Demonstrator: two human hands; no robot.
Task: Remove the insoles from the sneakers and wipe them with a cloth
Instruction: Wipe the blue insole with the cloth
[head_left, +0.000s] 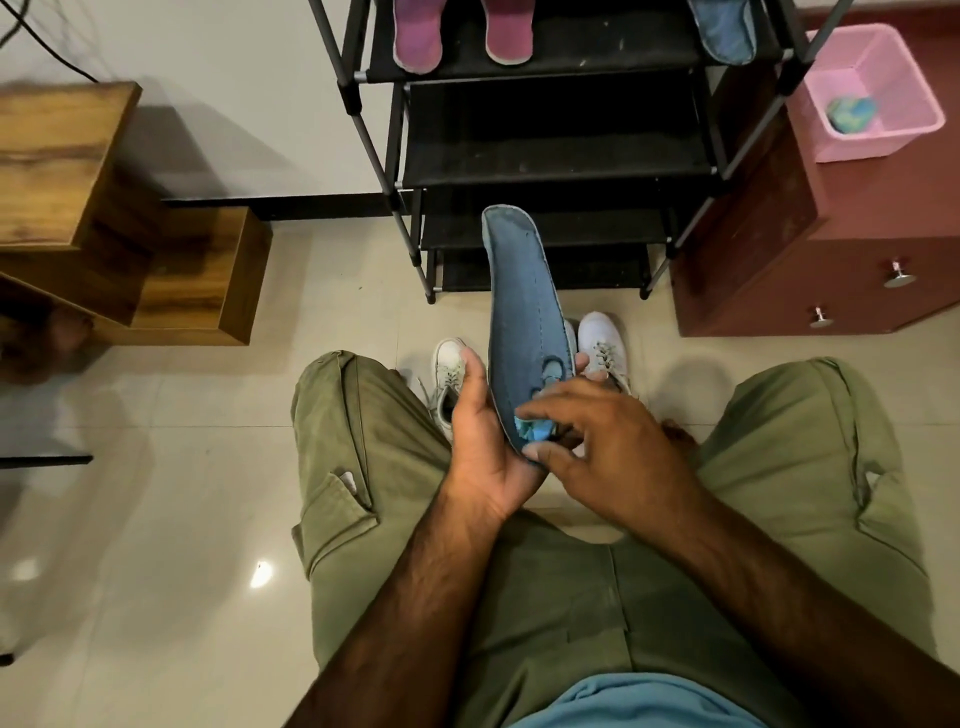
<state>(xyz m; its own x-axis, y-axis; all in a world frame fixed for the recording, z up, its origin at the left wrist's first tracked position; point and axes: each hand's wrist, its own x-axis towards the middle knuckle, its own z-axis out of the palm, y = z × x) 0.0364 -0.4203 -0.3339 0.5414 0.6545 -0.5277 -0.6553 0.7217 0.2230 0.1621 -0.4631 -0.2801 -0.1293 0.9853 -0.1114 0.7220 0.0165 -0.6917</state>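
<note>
Gripping the heel of a long blue stitched-fabric insole (524, 301), the left hand (483, 447) holds it over white laced sneakers (602, 345); the right hand (615, 449) pinches a crumpled turquoise cloth (532, 429) against it.

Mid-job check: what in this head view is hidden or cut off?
All head view.
Cloth: mostly covered by the right hand.
Held insole: heel end wrapped by the left hand.
Sneakers: openings blocked by hands and insole; contents unreadable.
Pink insoles and second blue insole on the rack: cut off by top edge.
</note>
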